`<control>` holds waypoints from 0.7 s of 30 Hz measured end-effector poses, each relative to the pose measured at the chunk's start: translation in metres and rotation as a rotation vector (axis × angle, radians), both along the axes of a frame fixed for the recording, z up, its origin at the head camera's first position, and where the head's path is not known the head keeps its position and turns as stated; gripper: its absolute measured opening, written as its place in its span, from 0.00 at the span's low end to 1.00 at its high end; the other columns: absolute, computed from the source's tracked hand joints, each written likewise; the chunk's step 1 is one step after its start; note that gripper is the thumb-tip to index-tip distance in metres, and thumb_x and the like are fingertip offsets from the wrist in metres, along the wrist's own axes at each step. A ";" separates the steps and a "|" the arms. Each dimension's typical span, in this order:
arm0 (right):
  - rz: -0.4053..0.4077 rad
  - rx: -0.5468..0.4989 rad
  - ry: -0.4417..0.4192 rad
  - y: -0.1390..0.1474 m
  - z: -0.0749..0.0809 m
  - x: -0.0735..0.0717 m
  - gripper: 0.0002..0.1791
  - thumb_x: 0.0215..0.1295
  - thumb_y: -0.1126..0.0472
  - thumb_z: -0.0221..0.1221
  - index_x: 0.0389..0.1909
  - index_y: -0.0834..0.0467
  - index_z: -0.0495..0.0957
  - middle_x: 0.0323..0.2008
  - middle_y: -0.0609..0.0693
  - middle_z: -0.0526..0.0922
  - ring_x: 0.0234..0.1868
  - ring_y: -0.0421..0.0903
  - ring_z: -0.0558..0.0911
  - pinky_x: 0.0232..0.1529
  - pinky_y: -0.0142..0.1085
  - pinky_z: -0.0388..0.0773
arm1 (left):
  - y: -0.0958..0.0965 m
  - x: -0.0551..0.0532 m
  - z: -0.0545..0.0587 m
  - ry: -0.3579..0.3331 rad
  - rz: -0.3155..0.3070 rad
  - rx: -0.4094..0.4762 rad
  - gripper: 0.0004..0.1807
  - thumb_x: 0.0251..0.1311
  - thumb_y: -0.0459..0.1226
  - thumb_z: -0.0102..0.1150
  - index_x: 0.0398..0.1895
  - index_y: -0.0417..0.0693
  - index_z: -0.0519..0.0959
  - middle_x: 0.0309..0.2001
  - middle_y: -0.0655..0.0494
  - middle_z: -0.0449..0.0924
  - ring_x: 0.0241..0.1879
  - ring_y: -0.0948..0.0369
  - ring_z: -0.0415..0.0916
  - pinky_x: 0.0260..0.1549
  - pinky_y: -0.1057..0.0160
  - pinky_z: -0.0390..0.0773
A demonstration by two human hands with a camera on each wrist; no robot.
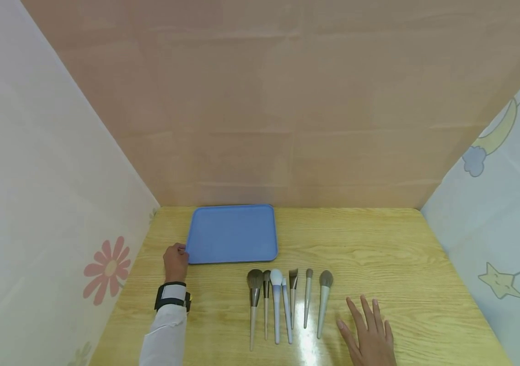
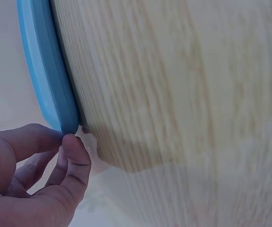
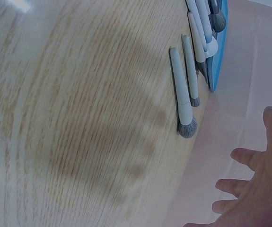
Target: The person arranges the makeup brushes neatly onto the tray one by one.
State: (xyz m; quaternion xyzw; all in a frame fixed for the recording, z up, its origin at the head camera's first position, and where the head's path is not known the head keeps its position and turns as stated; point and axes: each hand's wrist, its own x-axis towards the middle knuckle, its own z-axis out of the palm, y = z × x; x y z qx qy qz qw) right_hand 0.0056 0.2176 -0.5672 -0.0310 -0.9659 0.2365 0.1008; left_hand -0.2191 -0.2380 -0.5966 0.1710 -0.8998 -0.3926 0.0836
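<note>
A shallow blue tray (image 1: 232,234) lies at the back left of the wooden table. My left hand (image 1: 176,262) pinches its near-left corner; in the left wrist view thumb and fingertips (image 2: 74,146) meet at the tray's blue rim (image 2: 55,90). Several makeup brushes lie side by side in front of the tray, handles toward me. Among them are a large dark brush (image 1: 254,282), a white-headed brush (image 1: 276,300) and a pale green brush (image 1: 324,300) at the right end. My right hand (image 1: 371,340), fingers spread, hovers to the right of that last brush, holding nothing.
A brown sheet (image 1: 287,112) rises behind the table (image 1: 369,239). White patterned sheets stand on the left (image 1: 58,203) and right (image 1: 507,213), along the table's sides. A black band (image 1: 171,296) circles my left wrist.
</note>
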 end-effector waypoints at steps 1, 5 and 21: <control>-0.002 -0.002 0.002 0.000 0.000 0.000 0.30 0.73 0.45 0.51 0.70 0.55 0.64 0.71 0.69 0.59 0.79 0.63 0.39 0.63 0.76 0.42 | 0.001 0.000 0.000 0.003 -0.003 -0.002 0.14 0.58 0.23 0.53 0.47 0.27 0.79 0.41 0.30 0.80 0.41 0.41 0.80 0.39 0.46 0.79; -0.005 -0.006 0.013 0.000 -0.001 0.001 0.30 0.73 0.46 0.51 0.70 0.55 0.64 0.71 0.69 0.59 0.79 0.63 0.40 0.64 0.76 0.41 | 0.004 0.000 0.003 -0.004 -0.011 0.006 0.14 0.58 0.22 0.52 0.48 0.27 0.79 0.41 0.30 0.79 0.41 0.41 0.80 0.40 0.46 0.79; -0.015 -0.033 -0.002 -0.002 -0.004 0.002 0.30 0.74 0.46 0.50 0.72 0.54 0.61 0.72 0.69 0.58 0.79 0.64 0.39 0.65 0.76 0.39 | 0.013 -0.007 -0.006 -0.032 -0.034 0.020 0.14 0.60 0.24 0.53 0.49 0.29 0.77 0.46 0.31 0.76 0.46 0.40 0.78 0.43 0.46 0.79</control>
